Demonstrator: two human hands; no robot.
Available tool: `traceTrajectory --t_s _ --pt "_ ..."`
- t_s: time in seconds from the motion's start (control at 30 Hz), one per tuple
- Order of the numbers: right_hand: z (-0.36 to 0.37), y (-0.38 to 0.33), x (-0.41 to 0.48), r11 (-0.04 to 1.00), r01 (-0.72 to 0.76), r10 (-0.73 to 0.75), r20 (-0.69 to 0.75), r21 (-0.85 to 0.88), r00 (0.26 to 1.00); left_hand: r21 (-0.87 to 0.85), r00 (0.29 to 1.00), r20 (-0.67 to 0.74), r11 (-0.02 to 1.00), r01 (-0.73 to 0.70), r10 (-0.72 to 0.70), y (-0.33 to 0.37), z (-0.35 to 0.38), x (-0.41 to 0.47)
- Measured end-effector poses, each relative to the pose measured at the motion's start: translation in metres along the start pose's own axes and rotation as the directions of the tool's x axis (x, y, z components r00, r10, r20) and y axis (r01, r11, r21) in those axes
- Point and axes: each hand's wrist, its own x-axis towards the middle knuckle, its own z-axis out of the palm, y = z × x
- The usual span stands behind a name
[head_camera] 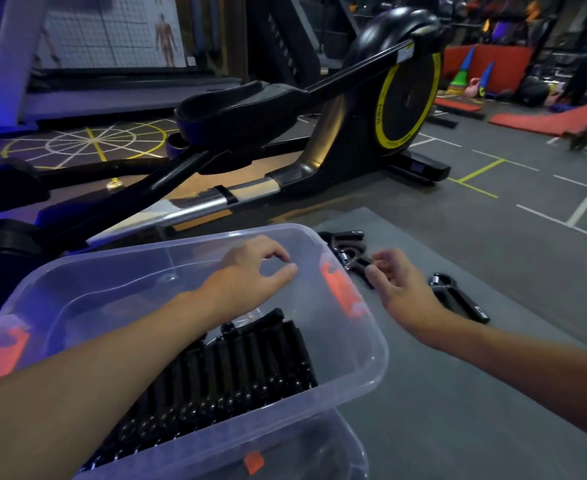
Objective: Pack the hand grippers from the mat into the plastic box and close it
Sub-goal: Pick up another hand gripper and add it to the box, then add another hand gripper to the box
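- Step in hand: picking hand grippers off the mat (pixel 458 358); a packed row (pixel 236 368) lies in the plastic box (pixel 364 372).
- Right hand (pixel 396 285): reaching, fingers closing on a gripper (pixel 354 259); whether gripped, cannot tell.
- Left hand (pixel 250 271): over box, loosely curled, empty.
- Next: secure grasp, carry to box; another gripper (pixel 458 296) remains.

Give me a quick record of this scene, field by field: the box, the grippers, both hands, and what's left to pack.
box: clear plastic box, open, orange latches
packed grippers: row of black grippers in the box's near part
loose grippers: pile on the mat beside the box, one gripper apart to the right
left hand: over the box, empty, fingers curled
right hand: fingertips at the pile
lid: cannot tell
left to pack: the loose grippers
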Motion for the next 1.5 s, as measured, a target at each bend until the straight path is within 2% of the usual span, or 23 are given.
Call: traceTrajectory --t_s 0.07,0.13,0.3,0.4,0.7,0.9,1.0,1.17,1.37,1.5 --pt "-0.008 0.033 0.011 0.991 -0.104 0.100 -0.052 -0.085 0.994 0.035 0.997 -0.011 0.996 -0.077 0.078 0.023 0.009 0.007" --pt "-0.018 0.069 0.017 0.970 -0.201 0.189 -0.097 -0.137 0.977 0.092 0.993 0.036 0.989 -0.115 0.112 0.044 0.018 0.013" --pt "-0.043 0.153 0.019 0.921 -0.351 0.314 -0.208 -0.171 0.926 0.184 0.987 0.150 0.979 -0.084 0.056 0.067 0.043 0.021" --pt "-0.051 0.193 0.021 0.887 -0.430 0.379 -0.264 -0.171 0.887 0.256 0.985 0.158 0.961 -0.108 0.069 0.059 0.051 0.021" --pt "-0.053 0.231 0.042 0.808 -0.524 0.492 -0.181 -0.269 0.851 0.210 0.989 0.121 0.971 -0.113 0.089 0.045 0.061 0.021" --pt "-0.052 0.236 0.044 0.789 -0.517 0.488 -0.172 -0.332 0.855 0.215 0.988 0.130 0.971 -0.107 0.080 0.046 0.061 0.020" --pt "-0.049 0.233 0.037 0.829 -0.468 0.431 -0.184 -0.306 0.883 0.198 0.988 0.136 0.975 -0.102 0.076 0.047 0.060 0.020" --pt "-0.040 0.234 0.022 0.853 -0.372 0.318 -0.199 -0.367 0.927 0.207 0.986 0.144 0.972 -0.109 0.080 0.046 0.060 0.019" --pt "-0.028 0.227 0.018 0.897 -0.338 0.268 -0.258 -0.285 0.928 0.207 0.986 0.138 0.972 -0.116 0.088 0.044 0.061 0.020" --pt "-0.024 0.214 0.023 0.918 -0.348 0.264 -0.361 -0.190 0.895 0.226 0.986 0.144 0.968 -0.112 0.081 0.045 0.060 0.020"
